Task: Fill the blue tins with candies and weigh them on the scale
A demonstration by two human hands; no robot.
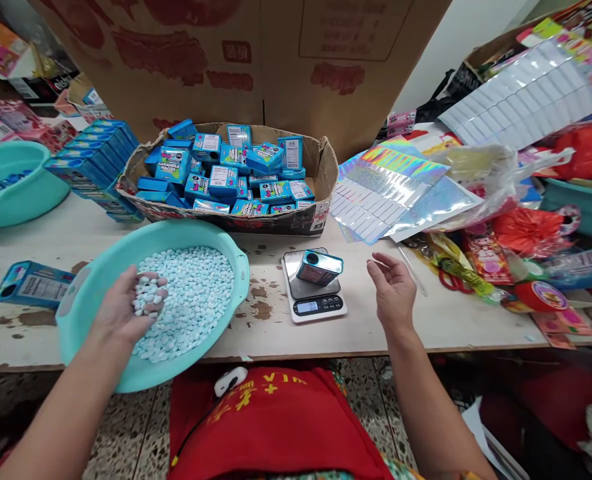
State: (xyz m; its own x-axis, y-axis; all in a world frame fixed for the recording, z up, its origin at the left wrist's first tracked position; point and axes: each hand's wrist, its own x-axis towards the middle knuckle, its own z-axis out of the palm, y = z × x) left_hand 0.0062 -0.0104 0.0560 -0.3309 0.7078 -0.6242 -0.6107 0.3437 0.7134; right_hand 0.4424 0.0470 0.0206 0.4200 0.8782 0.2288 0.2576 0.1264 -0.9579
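Observation:
Light blue candies (196, 293) fill much of a turquoise basin (201, 233) at the front left. My left hand (131, 307) is over the basin, palm up and cupped round a handful of these candies. On the table to the right, a small kitchen scale (319, 307) reads about 0.0 on its display. A blue candy box (321, 267) lies tilted on the scale's plate, its end showing a dark round spot. To the right of the scale, my right hand (393, 287) hovers with nothing in it, fingers loosely bent and slightly apart.
Behind the basin, a cut-down carton (323, 193) holds many blue candy boxes. Flat blue boxes (96, 167) are stacked left of it, and another blue box (36, 285) lies by the basin. Shiny sticker sheets (381, 193) and red scissors (453, 280) lie at right.

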